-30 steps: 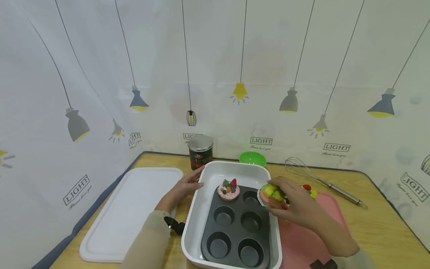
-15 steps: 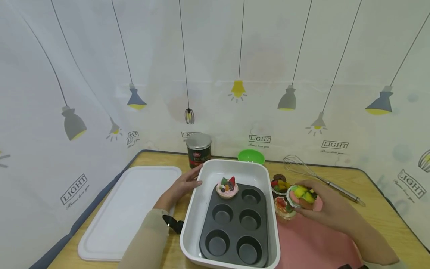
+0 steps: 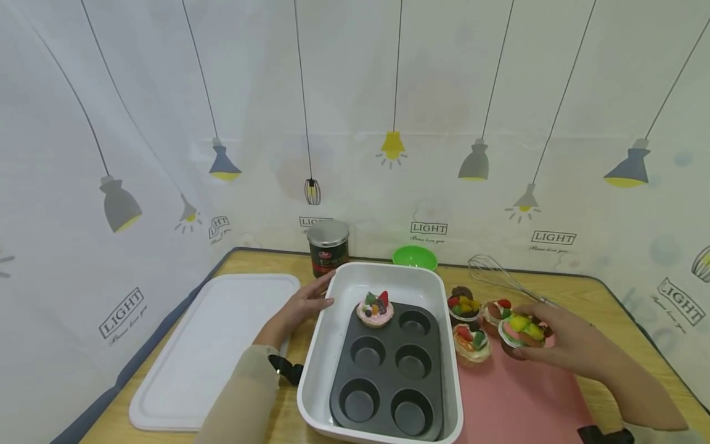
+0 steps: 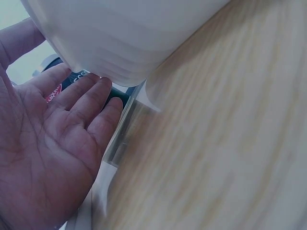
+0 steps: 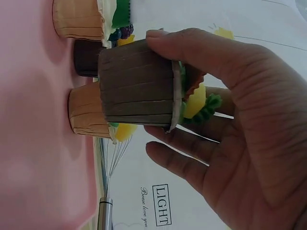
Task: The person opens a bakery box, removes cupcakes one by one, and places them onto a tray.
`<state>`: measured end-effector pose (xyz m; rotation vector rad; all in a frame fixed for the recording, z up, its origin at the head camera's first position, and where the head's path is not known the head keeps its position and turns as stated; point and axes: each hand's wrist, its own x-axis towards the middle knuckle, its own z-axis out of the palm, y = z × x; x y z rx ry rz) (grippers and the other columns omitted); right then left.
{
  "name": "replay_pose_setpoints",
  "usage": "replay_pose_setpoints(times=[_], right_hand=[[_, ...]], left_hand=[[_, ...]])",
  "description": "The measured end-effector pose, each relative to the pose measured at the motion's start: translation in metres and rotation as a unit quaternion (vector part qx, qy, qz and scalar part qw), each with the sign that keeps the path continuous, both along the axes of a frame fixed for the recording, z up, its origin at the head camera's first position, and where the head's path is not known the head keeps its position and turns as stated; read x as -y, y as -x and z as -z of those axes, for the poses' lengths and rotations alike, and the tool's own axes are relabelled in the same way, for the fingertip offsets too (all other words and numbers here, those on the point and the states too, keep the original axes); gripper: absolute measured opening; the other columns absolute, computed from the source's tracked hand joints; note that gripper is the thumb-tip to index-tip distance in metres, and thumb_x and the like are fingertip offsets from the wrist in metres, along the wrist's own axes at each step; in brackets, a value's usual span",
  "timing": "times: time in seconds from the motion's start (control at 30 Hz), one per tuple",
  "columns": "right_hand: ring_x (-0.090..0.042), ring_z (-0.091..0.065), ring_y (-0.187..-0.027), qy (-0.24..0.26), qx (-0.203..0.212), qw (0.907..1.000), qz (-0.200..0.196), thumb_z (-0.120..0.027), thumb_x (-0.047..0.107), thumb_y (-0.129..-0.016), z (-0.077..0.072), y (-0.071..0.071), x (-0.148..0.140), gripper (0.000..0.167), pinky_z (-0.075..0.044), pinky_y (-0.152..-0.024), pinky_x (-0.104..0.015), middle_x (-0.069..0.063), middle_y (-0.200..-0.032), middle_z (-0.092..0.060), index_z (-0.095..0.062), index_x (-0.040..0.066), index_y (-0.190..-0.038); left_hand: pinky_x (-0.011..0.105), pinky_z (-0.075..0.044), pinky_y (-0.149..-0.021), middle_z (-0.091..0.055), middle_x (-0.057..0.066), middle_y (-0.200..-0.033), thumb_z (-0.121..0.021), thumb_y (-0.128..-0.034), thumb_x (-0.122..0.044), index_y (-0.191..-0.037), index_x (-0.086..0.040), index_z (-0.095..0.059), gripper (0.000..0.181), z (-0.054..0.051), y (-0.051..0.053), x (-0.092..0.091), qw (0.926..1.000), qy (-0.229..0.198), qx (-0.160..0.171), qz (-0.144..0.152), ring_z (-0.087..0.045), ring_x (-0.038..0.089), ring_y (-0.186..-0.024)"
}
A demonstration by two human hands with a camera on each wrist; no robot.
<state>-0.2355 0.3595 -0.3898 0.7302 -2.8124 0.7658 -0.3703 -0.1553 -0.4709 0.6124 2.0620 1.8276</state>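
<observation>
My right hand (image 3: pixel 571 342) holds a cupcake (image 3: pixel 523 331) topped with yellow and green fruit above the pink tray (image 3: pixel 521 401). In the right wrist view, its brown pleated cup (image 5: pixel 136 84) sits between thumb and fingers. Fingers of my left hand (image 3: pixel 299 311) lie against the far left wall of the white baking dish (image 3: pixel 310 382), nearly straight in the left wrist view. Inside the dish lies a dark muffin pan (image 3: pixel 390 370). A pink-creamed cupcake (image 3: pixel 375 311) occupies the pan's back left cup. Other cupcakes, including one with orange slices (image 3: pixel 470 345), stand on the pink tray.
Left of the dish lies a white board (image 3: pixel 216 351). Behind it stand an espresso tin (image 3: pixel 328 250) and a green bowl (image 3: pixel 415 258). A wire whisk (image 3: pixel 493 271) lies at the back right, partly behind my right hand.
My right hand has carried the cupcake from above the pan's right side rightward to over the pink tray. The left hand stays at the dish.
</observation>
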Motion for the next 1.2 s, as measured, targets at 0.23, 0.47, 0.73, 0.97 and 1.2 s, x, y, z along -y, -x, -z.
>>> replay_pose_setpoints(times=[0.23, 0.47, 0.73, 0.97, 1.2], right_hand=[[-0.018, -0.059, -0.101, 0.013, 0.036, 0.9992, -0.013, -0.085, 0.04, -0.081, 0.009, 0.003, -0.002, 0.071, -0.053, -0.074, -0.031, -0.005, -0.121, -0.061, -0.056, 0.004, -0.136], [-0.011, -0.058, -0.097, -0.011, 0.024, 0.9995, -0.018, -0.085, 0.041, -0.08, 0.016, 0.006, -0.001, 0.069, -0.052, -0.075, -0.032, -0.002, -0.118, -0.062, -0.057, 0.006, -0.133], [-0.029, -0.061, -0.107, -0.034, 0.016, 0.9991, -0.021, -0.086, 0.043, -0.078, 0.018, 0.007, 0.001, 0.069, -0.054, -0.08, -0.046, -0.005, -0.122, -0.063, -0.058, 0.009, -0.132], [-0.026, -0.06, -0.107, -0.031, 0.01, 0.9985, -0.044, -0.088, 0.04, -0.076, 0.025, 0.01, 0.003, 0.068, -0.054, -0.083, -0.044, -0.006, -0.122, -0.062, -0.06, 0.007, -0.129], [-0.031, -0.057, -0.113, -0.034, 0.016, 0.9984, -0.043, -0.087, 0.04, -0.077, 0.026, 0.011, 0.002, 0.067, -0.053, -0.084, -0.046, -0.009, -0.128, -0.059, -0.06, 0.01, -0.13]], left_hand=[[0.053, -0.032, -0.115, -0.028, 0.009, -0.164, -0.059, -0.0976, -0.015, -0.161, -0.022, -0.027, 0.071, 0.0, 0.0, 0.0, 0.9999, 0.006, 0.003, -0.013, -0.03, 0.033, -0.147], [0.053, -0.031, -0.115, -0.028, 0.009, -0.164, -0.059, -0.0972, -0.015, -0.161, -0.023, -0.028, 0.071, -0.002, -0.001, -0.001, 0.9998, 0.007, 0.006, -0.018, -0.03, 0.032, -0.148], [0.054, -0.031, -0.116, -0.028, 0.009, -0.164, -0.06, -0.0971, -0.018, -0.161, -0.023, -0.027, 0.071, -0.003, -0.001, -0.002, 0.9998, 0.011, 0.002, -0.015, -0.03, 0.032, -0.148], [0.053, -0.033, -0.115, -0.027, 0.011, -0.164, -0.058, -0.0973, -0.013, -0.161, -0.019, -0.026, 0.072, -0.001, -0.002, -0.001, 0.9999, 0.003, 0.004, -0.012, -0.03, 0.034, -0.147], [0.054, -0.032, -0.115, -0.027, 0.01, -0.164, -0.059, -0.097, -0.015, -0.161, -0.021, -0.026, 0.072, -0.001, -0.002, -0.001, 0.9999, 0.004, 0.003, -0.012, -0.03, 0.033, -0.148]])
